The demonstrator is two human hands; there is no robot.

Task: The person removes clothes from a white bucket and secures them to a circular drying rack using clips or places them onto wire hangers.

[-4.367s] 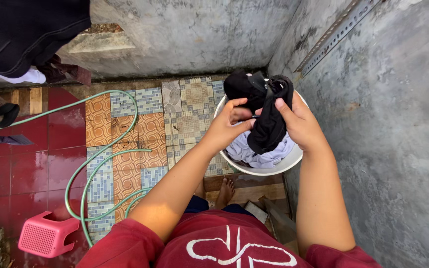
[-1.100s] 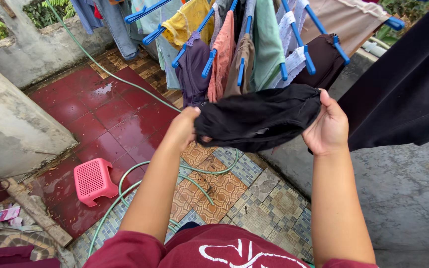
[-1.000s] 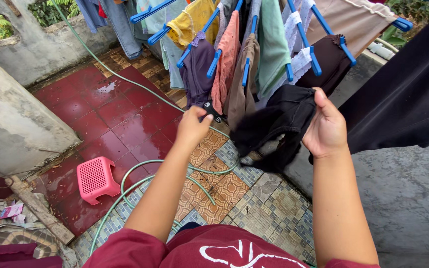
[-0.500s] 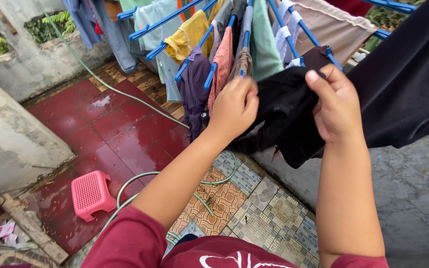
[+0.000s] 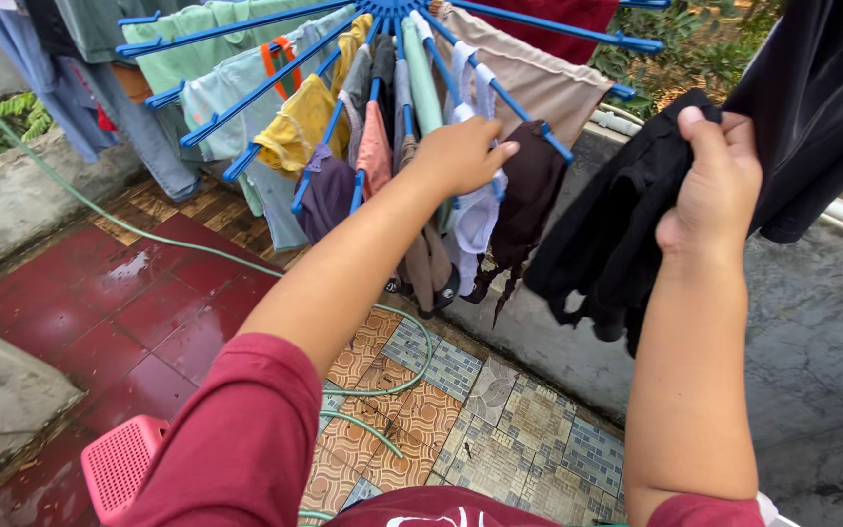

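My right hand point(image 5: 712, 174) is raised at the right and grips a wet black garment point(image 5: 617, 234), which hangs down from it in folds. My left hand point(image 5: 461, 154) reaches up to the blue round drying rack point(image 5: 539, 127) and touches the clothes clipped on its spokes, near a white lacy piece point(image 5: 475, 210) and a dark brown one point(image 5: 529, 190). The left hand holds nothing that I can see; its fingers are partly curled. Yellow, pink, green and beige clothes hang from other spokes.
A large black cloth point(image 5: 812, 107) hangs at the upper right over a grey concrete wall point(image 5: 812, 332). Below lie patterned tiles point(image 5: 500, 410), wet red tiles point(image 5: 129, 312), a green hose point(image 5: 382, 385) and a pink plastic stool point(image 5: 119, 468). More clothes point(image 5: 129, 107) hang at the left.
My left hand has let go of the black garment and moved up to the rack. My right hand has lifted the garment higher and to the right. The view has tilted up.
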